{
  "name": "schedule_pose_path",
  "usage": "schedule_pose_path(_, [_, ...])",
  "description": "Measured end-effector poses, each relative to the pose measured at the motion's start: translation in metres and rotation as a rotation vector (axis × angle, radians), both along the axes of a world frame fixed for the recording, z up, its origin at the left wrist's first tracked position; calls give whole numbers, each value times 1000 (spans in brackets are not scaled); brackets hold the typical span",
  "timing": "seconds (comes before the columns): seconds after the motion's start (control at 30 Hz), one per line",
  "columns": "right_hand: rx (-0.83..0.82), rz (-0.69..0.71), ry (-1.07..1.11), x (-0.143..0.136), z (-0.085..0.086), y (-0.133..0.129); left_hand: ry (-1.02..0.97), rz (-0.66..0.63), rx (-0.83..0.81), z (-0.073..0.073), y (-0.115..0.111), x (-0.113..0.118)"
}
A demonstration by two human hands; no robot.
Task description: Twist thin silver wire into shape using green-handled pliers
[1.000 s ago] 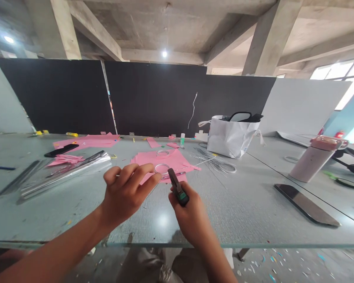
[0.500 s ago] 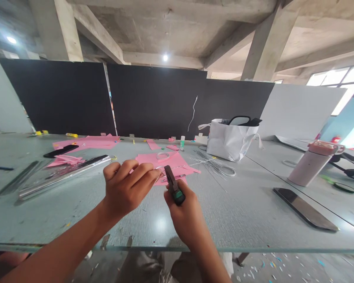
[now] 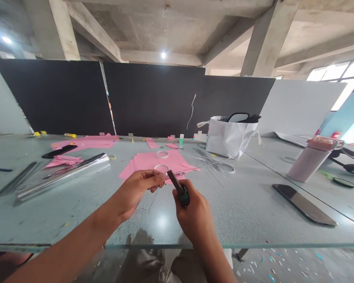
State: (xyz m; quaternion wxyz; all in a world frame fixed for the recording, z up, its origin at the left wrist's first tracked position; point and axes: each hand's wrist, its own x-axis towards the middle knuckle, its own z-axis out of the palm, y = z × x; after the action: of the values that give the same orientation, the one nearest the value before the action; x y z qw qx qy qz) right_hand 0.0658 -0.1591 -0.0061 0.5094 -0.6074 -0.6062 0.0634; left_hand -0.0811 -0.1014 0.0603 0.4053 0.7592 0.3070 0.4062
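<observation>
My right hand [image 3: 196, 208] is wrapped round the handles of dark-jawed pliers [image 3: 174, 181], which point up and to the left. Thumb and fingers of my left hand [image 3: 137, 190] pinch a thin wire [image 3: 152, 202] just left of the jaws; its loose end hangs below the fingers. A twisted length of wire [image 3: 205, 166] runs from near the pliers toward the right. Whether the jaws grip the wire is too small to tell. Behind the hands lie pink paper sheets [image 3: 141, 160] with two pale rings, a far ring [image 3: 161, 157] and a nearer ring [image 3: 156, 167].
Loose wires [image 3: 215, 162] lie right of the paper, before a white bag [image 3: 228, 137]. A glue stick [image 3: 181, 141] stands behind. On the right are a phone [image 3: 303, 204] and a bottle [image 3: 308, 161]. A foil roll [image 3: 65, 179] lies left.
My left hand has turned over from knuckles-up to thumb-side-up, and the wire end now hangs down. The pliers have shifted slightly right and down. The nearer ring shows more.
</observation>
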Motion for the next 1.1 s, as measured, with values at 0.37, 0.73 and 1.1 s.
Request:
schedule_pose_path(0.37, [-116,48,19,8,-1,-2,312,508,1461,-25,-9,-32])
schedule_pose_path(0.73, [-98,94,72,-3,3,-7,339,547,1423,-14,-2,-17])
schedule_pose_path(1.1, [16,16,19,3,-4,-3,-56,89,-67,-9,-9,5])
